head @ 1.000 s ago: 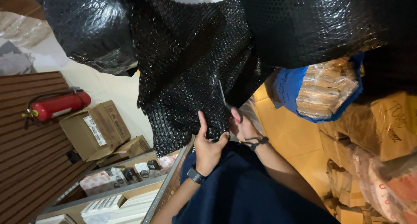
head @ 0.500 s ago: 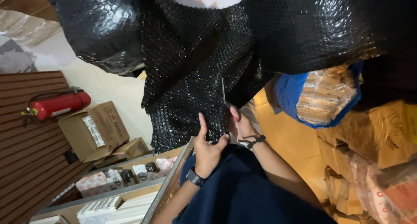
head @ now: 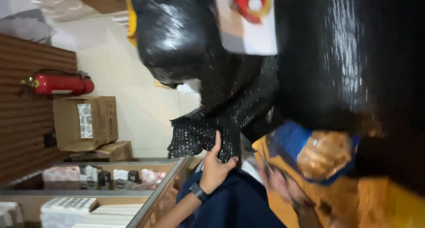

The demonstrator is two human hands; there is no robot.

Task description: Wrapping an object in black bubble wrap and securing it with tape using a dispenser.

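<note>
While our left hand [head: 215, 165], watch at the wrist, closes its grip on the lower edge of the black bubble wrap [head: 208, 133], we cannot find our right hand in view, so we cannot tell its grip. The sheet hangs just above our dark-clad lap. Beyond it bulge glossy black wrapped bundles [head: 177, 38]. Farther off stand a cardboard box [head: 86, 122] and a red fire extinguisher [head: 62, 84]. With only one edge pinched, we judge the wrap could slip free or tear.
</note>
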